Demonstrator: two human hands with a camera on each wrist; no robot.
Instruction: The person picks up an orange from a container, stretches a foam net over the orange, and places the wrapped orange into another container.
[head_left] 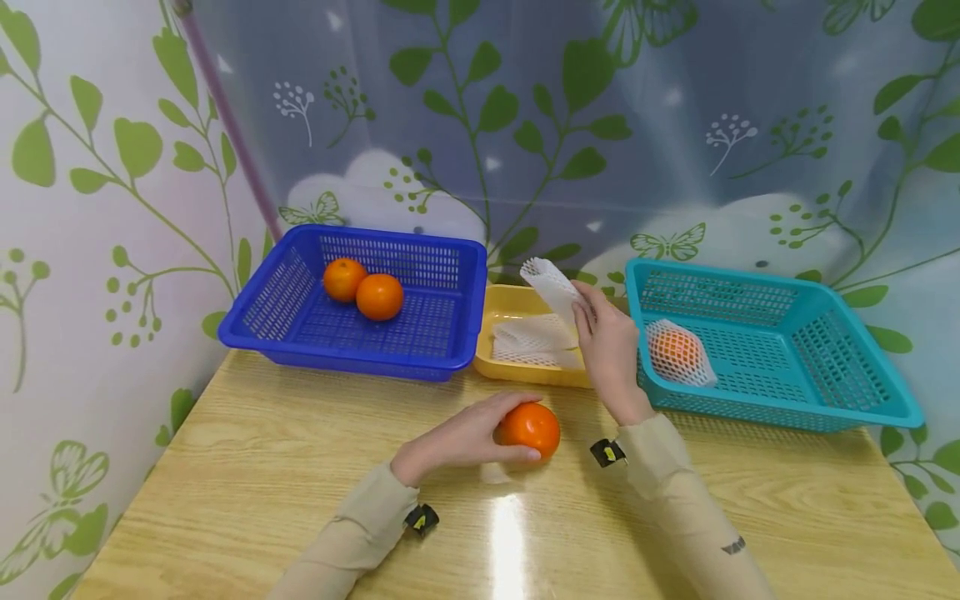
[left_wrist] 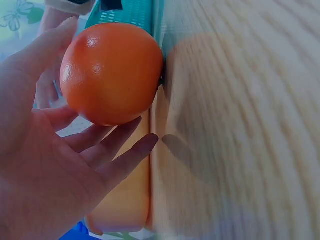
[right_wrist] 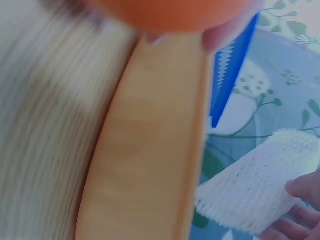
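Just in front of the yellow tray (head_left: 525,372), my left hand (head_left: 468,435) holds a bare orange (head_left: 534,431) at the tabletop, thumb on the near side and fingers round the far side. The left wrist view shows the orange's glossy skin (left_wrist: 112,72) close up, with several fingertips below it. Over the tray, my right hand (head_left: 611,354) pinches a white foam net sleeve (head_left: 551,286) near its lower end; the sleeve tilts up to the left. It appears as a ribbed tube in the right wrist view. More foam net sleeves (head_left: 532,335) lie flat in the tray.
At the left stands a blue basket (head_left: 360,360) with two bare oranges (head_left: 379,297) inside. A teal basket (head_left: 780,412) at the right contains one orange in a foam net (head_left: 677,350). A patterned curtain (head_left: 525,150) hangs behind the wooden table (head_left: 247,475).
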